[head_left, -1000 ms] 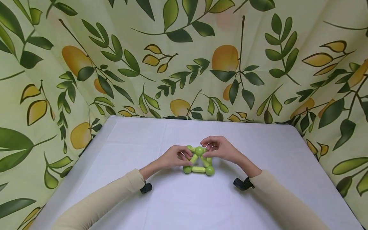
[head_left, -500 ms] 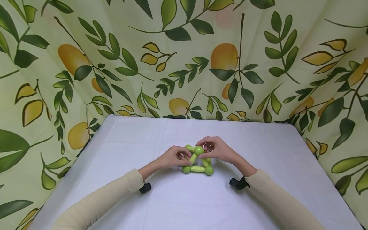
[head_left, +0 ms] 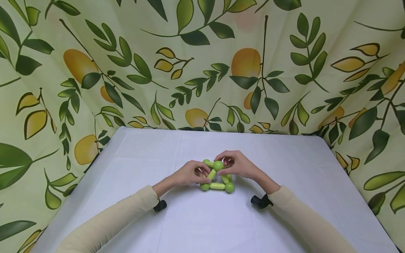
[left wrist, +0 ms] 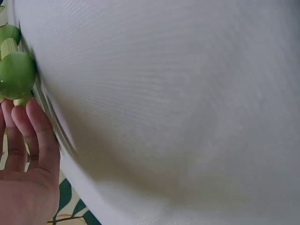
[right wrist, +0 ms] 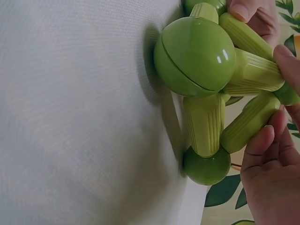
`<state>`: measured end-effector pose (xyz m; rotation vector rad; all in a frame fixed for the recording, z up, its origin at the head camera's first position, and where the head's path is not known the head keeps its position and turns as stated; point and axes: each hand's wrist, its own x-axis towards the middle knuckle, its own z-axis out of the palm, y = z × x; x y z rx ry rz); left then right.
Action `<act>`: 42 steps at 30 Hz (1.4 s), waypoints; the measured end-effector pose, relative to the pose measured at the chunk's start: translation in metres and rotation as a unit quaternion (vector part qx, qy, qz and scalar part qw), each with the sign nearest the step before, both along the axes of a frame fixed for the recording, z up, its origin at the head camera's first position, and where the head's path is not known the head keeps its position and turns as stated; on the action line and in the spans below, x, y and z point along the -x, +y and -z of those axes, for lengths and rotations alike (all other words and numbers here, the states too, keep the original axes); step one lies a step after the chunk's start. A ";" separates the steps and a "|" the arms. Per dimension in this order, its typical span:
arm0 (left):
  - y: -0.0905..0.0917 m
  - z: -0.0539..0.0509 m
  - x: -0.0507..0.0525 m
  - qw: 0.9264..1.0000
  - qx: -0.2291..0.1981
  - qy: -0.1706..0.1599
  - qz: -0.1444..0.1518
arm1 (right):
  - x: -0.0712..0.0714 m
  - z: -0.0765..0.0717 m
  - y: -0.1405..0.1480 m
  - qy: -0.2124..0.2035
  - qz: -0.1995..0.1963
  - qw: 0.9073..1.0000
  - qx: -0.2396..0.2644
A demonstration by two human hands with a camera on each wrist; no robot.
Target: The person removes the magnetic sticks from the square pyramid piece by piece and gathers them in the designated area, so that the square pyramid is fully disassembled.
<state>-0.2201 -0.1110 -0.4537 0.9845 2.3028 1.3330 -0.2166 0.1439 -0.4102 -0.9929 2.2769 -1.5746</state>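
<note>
A toy frame of green balls and ribbed yellow-green rods (head_left: 217,186) stands on the table, its rods slanting up to a raised ball (head_left: 218,165). At its left side my left hand (head_left: 190,173) pinches a slanting rod with thumb and fingers. My right hand (head_left: 237,164) holds the frame at the raised ball. In the right wrist view the right thumb (right wrist: 288,68) lies on one side of the upper joint, and curled fingers (right wrist: 262,145) touch a rod on the other. The left wrist view shows the left fingers (left wrist: 40,126) reaching behind a green ball (left wrist: 18,75).
A white cloth covers the table (head_left: 196,225). Behind and at both sides hangs a curtain (head_left: 202,88) printed with leaves and fruit. Black wrist cameras (head_left: 261,201) sit under both wrists.
My right hand has moved slightly left and closed in on the raised ball. The left hand stays on its rod, and the frame is nearly still.
</note>
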 end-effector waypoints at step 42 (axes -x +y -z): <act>-0.001 -0.005 0.002 1.000 0.017 -0.003 0.011 | 0.026 0.020 0.004 0.046 -0.026 0.998 -0.044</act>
